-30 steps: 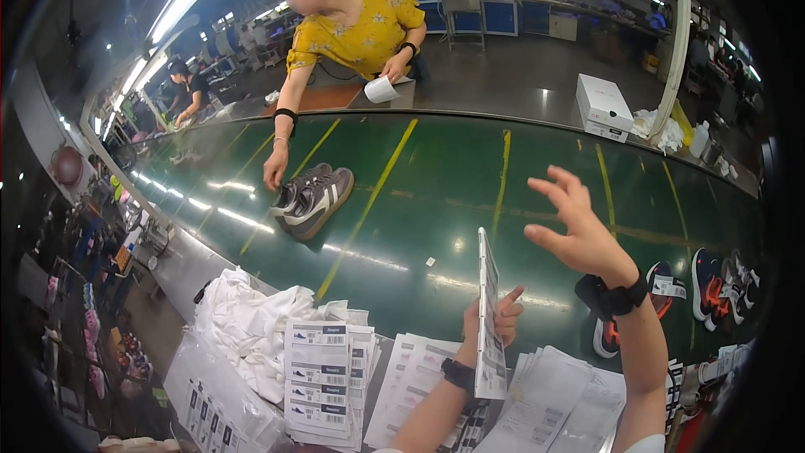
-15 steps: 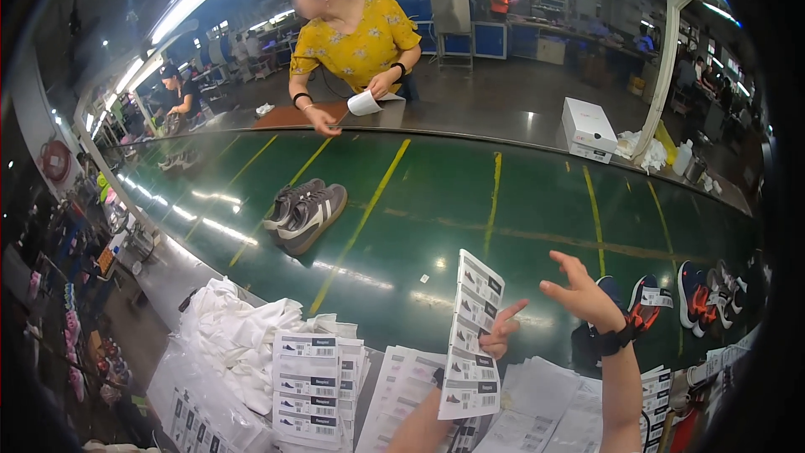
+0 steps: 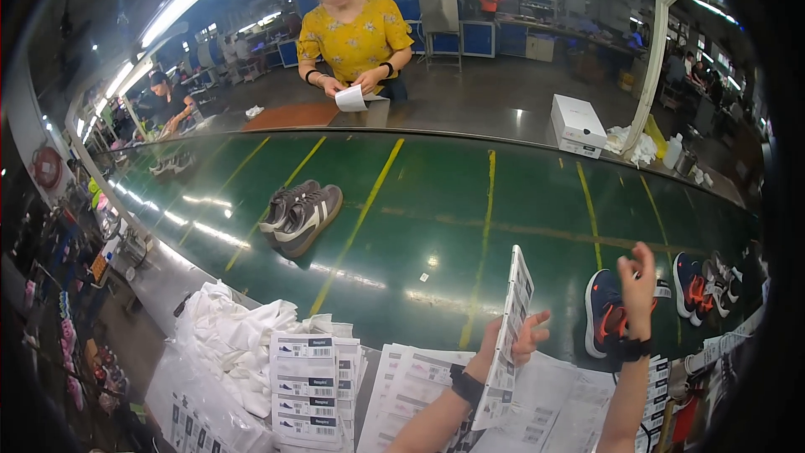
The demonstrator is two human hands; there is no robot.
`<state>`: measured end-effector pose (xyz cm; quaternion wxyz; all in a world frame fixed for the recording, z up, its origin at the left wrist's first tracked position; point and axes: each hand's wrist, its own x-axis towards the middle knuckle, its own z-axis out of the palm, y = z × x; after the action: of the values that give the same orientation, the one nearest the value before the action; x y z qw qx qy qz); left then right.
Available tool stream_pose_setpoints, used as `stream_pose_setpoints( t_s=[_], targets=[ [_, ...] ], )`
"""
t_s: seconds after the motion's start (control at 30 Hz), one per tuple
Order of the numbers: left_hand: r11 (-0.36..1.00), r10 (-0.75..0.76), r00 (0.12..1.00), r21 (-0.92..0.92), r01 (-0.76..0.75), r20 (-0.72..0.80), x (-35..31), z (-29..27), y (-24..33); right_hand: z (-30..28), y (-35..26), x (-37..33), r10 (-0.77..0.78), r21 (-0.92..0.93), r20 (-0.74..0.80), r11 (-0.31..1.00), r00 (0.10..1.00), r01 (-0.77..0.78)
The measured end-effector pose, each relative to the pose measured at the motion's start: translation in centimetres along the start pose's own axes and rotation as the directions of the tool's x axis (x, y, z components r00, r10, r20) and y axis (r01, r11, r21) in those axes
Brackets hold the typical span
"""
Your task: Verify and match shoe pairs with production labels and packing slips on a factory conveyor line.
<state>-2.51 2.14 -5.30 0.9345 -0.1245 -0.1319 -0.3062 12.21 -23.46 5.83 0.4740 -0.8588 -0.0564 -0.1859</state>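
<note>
My left hand [image 3: 527, 339] grips a stiff stack of white label sheets [image 3: 509, 327], held upright and nearly edge-on, with some fingers stretched out beyond it. My right hand [image 3: 639, 281] is raised over the belt, fingers bent and thumb apart, with nothing visible in it. Beside it stands a navy shoe with orange parts [image 3: 597, 310]; its mate is mostly behind my wrist, with a white label [image 3: 662, 288] showing. A similar navy and orange pair [image 3: 692, 285] sits farther right. Brown shoes with white stripes [image 3: 306, 218] rest on the belt to the left.
The green belt [image 3: 419, 226] with yellow lines crosses ahead. Label sheets [image 3: 303, 386] and crumpled white paper [image 3: 222, 331] lie at the near edge. Across the belt, a person in yellow [image 3: 356, 38] handles paper [image 3: 350, 99]; a white shoebox [image 3: 579, 124] stands to the right.
My right hand has moved right and turned, its fingers more bent. The label sheets in my left hand have shifted right and swung edge-on. Across the belt, the person's hands have come together at the paper.
</note>
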Motion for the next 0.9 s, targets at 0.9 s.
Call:
stream_pose_setpoints(
  t_s=[0.9],
  targets=[
    [0.407, -0.088, 0.824, 0.735, 0.542, -0.559, 2.6, 4.8, -7.9, -17.9, -0.1, -14.4, 0.232, 0.800, 0.051, 0.573, 0.971, -0.179]
  ],
)
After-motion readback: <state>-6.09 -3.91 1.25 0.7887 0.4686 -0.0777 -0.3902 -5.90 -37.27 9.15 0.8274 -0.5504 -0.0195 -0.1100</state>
